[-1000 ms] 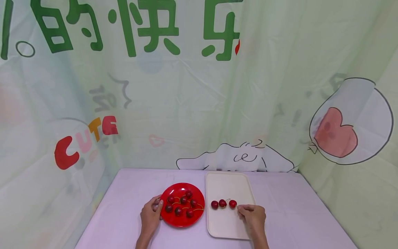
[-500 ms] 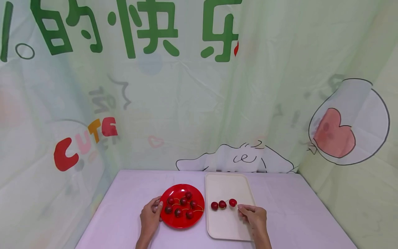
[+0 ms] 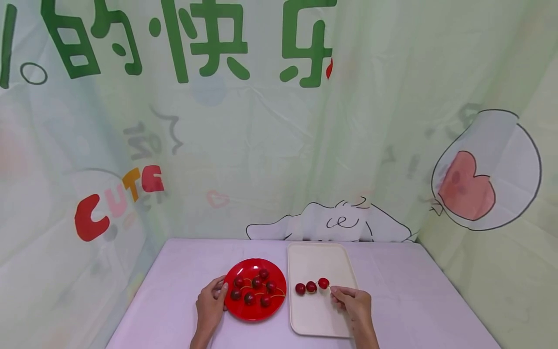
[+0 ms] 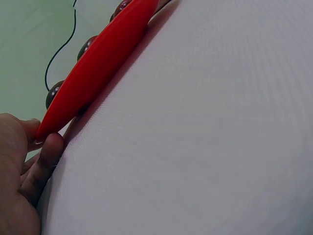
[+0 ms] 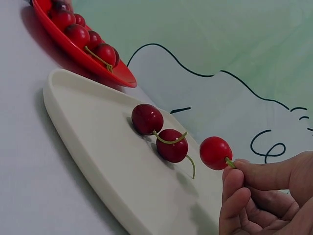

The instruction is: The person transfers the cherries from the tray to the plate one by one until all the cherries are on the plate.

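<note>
My right hand (image 3: 355, 304) pinches the green stem of a bright red cherry (image 5: 215, 152) between thumb and forefinger. In the right wrist view the cherry hangs just above the cream rectangular tray (image 3: 320, 259). Two darker cherries, one (image 5: 147, 119) beside the other (image 5: 172, 146), lie on that tray with their stems curving out. On the other side, my left hand (image 3: 210, 304) grips the left rim of a round red plate (image 3: 255, 314), thumb on top and fingers underneath. The left wrist view shows the plate tilted up off the cloth. Several stemmed cherries (image 3: 250, 298) lie spread on it.
Plate and tray stand side by side with a narrow gap between them. A pale lilac cloth (image 3: 405, 291) covers the table. Behind it hangs a light green printed curtain (image 3: 261, 145), which also closes off both sides.
The right hand has lifted the cherry by its stem and shifted it slightly left, closer to the two others. The left hand keeps its hold on the plate.
</note>
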`<state>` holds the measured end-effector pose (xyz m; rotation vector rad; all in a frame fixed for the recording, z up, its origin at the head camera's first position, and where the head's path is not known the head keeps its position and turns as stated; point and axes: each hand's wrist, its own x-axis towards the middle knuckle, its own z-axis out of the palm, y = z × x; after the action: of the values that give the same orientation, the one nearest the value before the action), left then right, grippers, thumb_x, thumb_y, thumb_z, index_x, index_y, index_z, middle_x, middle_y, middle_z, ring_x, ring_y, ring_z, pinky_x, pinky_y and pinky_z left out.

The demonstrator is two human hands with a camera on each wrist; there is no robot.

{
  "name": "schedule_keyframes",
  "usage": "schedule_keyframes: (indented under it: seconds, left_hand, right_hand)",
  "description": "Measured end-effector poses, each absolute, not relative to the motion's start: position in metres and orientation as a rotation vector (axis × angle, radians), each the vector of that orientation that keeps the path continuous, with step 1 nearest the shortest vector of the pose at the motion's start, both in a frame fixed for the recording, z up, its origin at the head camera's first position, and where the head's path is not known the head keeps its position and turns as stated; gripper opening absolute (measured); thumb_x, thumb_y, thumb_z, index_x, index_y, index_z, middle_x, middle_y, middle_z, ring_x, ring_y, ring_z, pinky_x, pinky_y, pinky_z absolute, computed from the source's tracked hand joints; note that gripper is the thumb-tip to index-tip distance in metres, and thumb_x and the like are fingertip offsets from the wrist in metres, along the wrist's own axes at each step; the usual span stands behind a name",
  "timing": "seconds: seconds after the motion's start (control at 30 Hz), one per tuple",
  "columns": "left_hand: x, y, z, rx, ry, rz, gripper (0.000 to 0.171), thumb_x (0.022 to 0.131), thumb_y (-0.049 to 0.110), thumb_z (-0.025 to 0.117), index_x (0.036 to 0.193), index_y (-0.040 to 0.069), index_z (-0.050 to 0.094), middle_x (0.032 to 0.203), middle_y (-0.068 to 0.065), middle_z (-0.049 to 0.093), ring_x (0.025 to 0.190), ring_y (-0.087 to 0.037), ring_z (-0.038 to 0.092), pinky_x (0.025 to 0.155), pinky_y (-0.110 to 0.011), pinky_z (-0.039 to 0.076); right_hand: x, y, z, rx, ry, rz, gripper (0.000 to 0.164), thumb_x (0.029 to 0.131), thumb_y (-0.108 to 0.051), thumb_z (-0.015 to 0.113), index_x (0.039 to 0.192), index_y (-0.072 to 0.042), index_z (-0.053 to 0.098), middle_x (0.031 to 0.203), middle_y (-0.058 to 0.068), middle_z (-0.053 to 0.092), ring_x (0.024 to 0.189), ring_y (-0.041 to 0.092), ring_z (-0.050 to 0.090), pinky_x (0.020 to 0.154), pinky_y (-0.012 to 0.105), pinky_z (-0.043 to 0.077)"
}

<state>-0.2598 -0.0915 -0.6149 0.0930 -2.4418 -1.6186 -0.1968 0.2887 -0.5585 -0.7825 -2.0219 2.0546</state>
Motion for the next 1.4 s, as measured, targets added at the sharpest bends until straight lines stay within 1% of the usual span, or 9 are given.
schedule_keyframes:
  seconds: [0.13,0.3,0.37,0.57,0.67,0.77,0.97,1.2,1.4]
  left_hand:
    - [-0.26,-0.092,-0.617,0.123,-2.446,-1.608,0.033,0.108,0.013,0.07,0.14,0.005,0.072,0.117,-0.019,0.078,0.059,-0.011,0.061,0.053,-0.019,0.056]
    - [-0.26,-0.091,-0.619,0.122,-2.437,-1.603,0.033,0.108,0.013,0.07,0.139,0.004,0.072,0.116,-0.02,0.077,0.061,-0.011,0.061,0.053,-0.019,0.056]
    - [-0.26,-0.091,-0.618,0.105,-2.432,-1.605,0.034,0.108,0.012,0.07,0.14,0.002,0.071,0.116,-0.021,0.077,0.06,-0.012,0.061,0.053,-0.02,0.056]
    - [-0.261,-0.093,-0.617,0.126,-2.439,-1.634,0.035,0.109,0.015,0.068,0.143,0.005,0.07,0.119,-0.019,0.076,0.058,-0.013,0.062,0.055,-0.019,0.057]
    - [-0.261,-0.093,-0.616,0.112,-2.442,-1.631,0.035,0.109,0.015,0.068,0.143,0.004,0.07,0.12,-0.02,0.076,0.059,-0.013,0.062,0.055,-0.019,0.057]
    - [-0.261,-0.092,-0.617,0.103,-2.445,-1.632,0.035,0.109,0.014,0.068,0.143,0.004,0.07,0.12,-0.021,0.076,0.06,-0.013,0.062,0.055,-0.019,0.058]
    - [-0.26,-0.091,-0.616,0.096,-2.449,-1.627,0.036,0.109,0.014,0.068,0.144,0.003,0.069,0.121,-0.021,0.076,0.063,-0.014,0.062,0.055,-0.019,0.057]
    - [-0.262,-0.092,-0.619,0.084,-2.449,-1.624,0.035,0.109,0.013,0.068,0.143,0.003,0.07,0.119,-0.02,0.077,0.06,-0.012,0.062,0.054,-0.02,0.057]
    - [-0.262,-0.093,-0.622,0.079,-2.456,-1.618,0.035,0.109,0.014,0.068,0.143,0.004,0.07,0.119,-0.02,0.077,0.06,-0.013,0.063,0.054,-0.02,0.057]
  right_hand:
    - [-0.197,0.287,-0.56,-0.771,-2.029,2.054,0.013,0.097,0.001,0.079,0.103,0.013,0.081,0.076,0.007,0.079,0.068,0.01,0.07,0.059,0.022,0.059]
    - [-0.199,0.285,-0.56,-0.754,-2.02,2.061,0.013,0.096,0.002,0.079,0.103,0.013,0.08,0.076,0.008,0.079,0.067,0.01,0.07,0.058,0.022,0.058]
    - [-0.2,0.284,-0.56,-0.742,-2.012,2.067,0.013,0.096,0.003,0.079,0.103,0.014,0.08,0.076,0.008,0.08,0.067,0.01,0.071,0.058,0.021,0.058]
    - [-0.203,0.278,-0.558,-0.7,-2.004,2.082,0.015,0.096,0.001,0.08,0.105,0.014,0.08,0.077,0.007,0.08,0.068,0.01,0.072,0.059,0.021,0.059]
    - [-0.204,0.274,-0.556,-0.69,-1.994,2.095,0.015,0.096,0.001,0.08,0.104,0.014,0.08,0.076,0.007,0.08,0.067,0.009,0.071,0.058,0.02,0.059]
    - [-0.204,0.271,-0.554,-0.675,-1.984,2.101,0.013,0.097,0.003,0.078,0.104,0.014,0.08,0.075,0.006,0.079,0.065,0.008,0.07,0.057,0.019,0.058]
    - [-0.205,0.265,-0.549,-0.648,-1.966,2.11,0.019,0.096,0.003,0.079,0.108,0.017,0.078,0.075,0.006,0.079,0.065,0.007,0.069,0.057,0.018,0.057]
    - [-0.206,0.259,-0.546,-0.631,-1.973,2.106,0.019,0.098,0.004,0.077,0.109,0.019,0.076,0.075,0.007,0.079,0.064,0.008,0.07,0.058,0.019,0.058]
    - [-0.207,0.254,-0.548,-0.619,-1.97,2.127,0.019,0.096,0.006,0.078,0.109,0.02,0.076,0.076,0.009,0.079,0.064,0.01,0.071,0.058,0.019,0.059]
